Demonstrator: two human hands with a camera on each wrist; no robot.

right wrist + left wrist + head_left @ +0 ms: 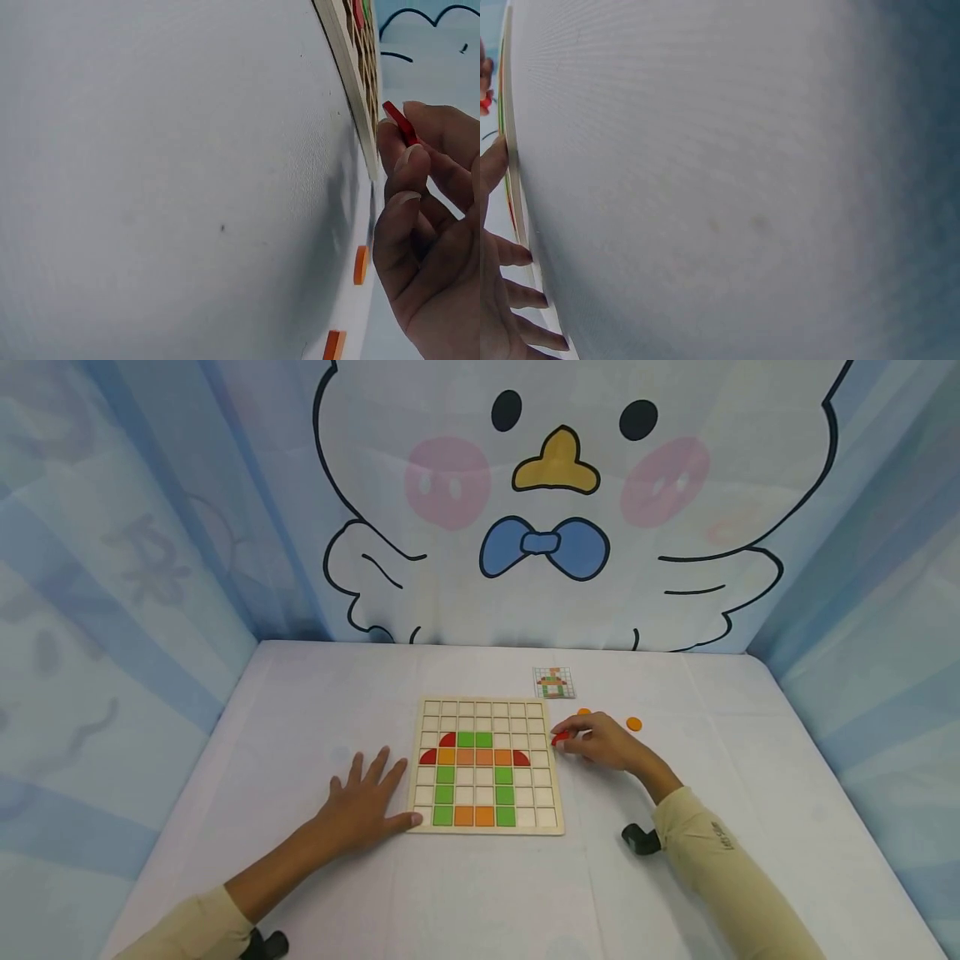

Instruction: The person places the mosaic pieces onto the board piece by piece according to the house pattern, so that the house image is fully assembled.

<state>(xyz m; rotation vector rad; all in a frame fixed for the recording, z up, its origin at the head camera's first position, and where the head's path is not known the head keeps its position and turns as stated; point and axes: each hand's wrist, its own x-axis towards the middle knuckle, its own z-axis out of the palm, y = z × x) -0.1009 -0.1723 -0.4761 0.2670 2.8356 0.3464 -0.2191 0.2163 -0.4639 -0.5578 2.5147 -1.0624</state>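
Observation:
Just off the right edge of the wooden grid board (555, 793), my right hand (603, 742) pinches a small red tile (401, 122) between thumb and fingertips. My left hand (363, 806) lies spread on the table at the board's left side, its thumb on the lower left corner. Set in the grid are green tiles (444, 793), orange tiles (484, 816) and three red quarter-round tiles (521, 758). Together they form two upright columns, a row across them and a shorter row on top.
Behind the board's right corner lies a small pattern card (554, 682) with a coloured grid figure. Two orange pieces, one a round disc (634, 724), rest on the white table near my right hand. A printed curtain (465, 602) closes off the back and sides.

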